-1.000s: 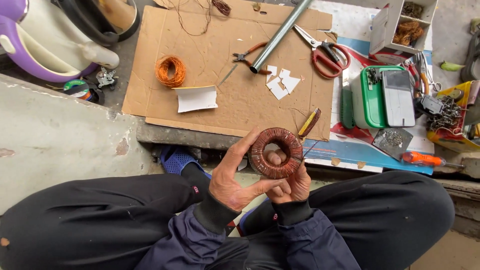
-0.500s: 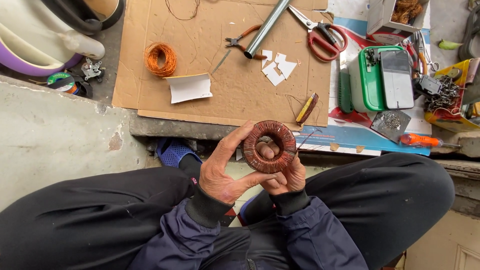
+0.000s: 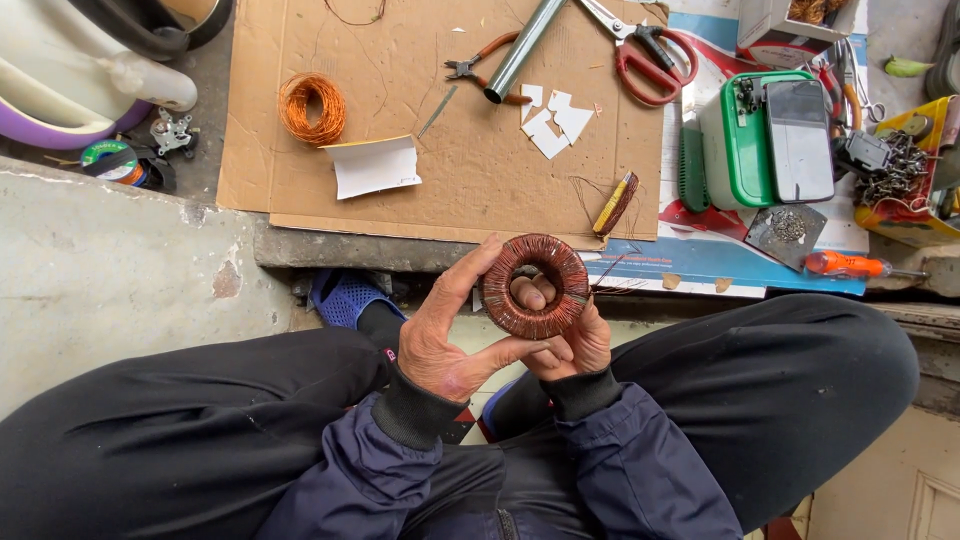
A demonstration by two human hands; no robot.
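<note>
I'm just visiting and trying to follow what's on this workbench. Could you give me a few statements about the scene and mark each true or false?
1. Both hands hold a ring-shaped copper-wound coil. True: the left hand and right hand grip it.
2. The red-handled scissors lie on the person's lap. False: they lie at the far edge of the cardboard sheet.
3. A loose orange wire bundle rests on the cardboard. True.
4. The orange-handled screwdriver is in the right hand. False: it lies on the blue sheet, untouched.

Both hands, left hand (image 3: 445,335) and right hand (image 3: 570,340), grip a copper-wound ring coil (image 3: 535,286) above the lap.
</note>
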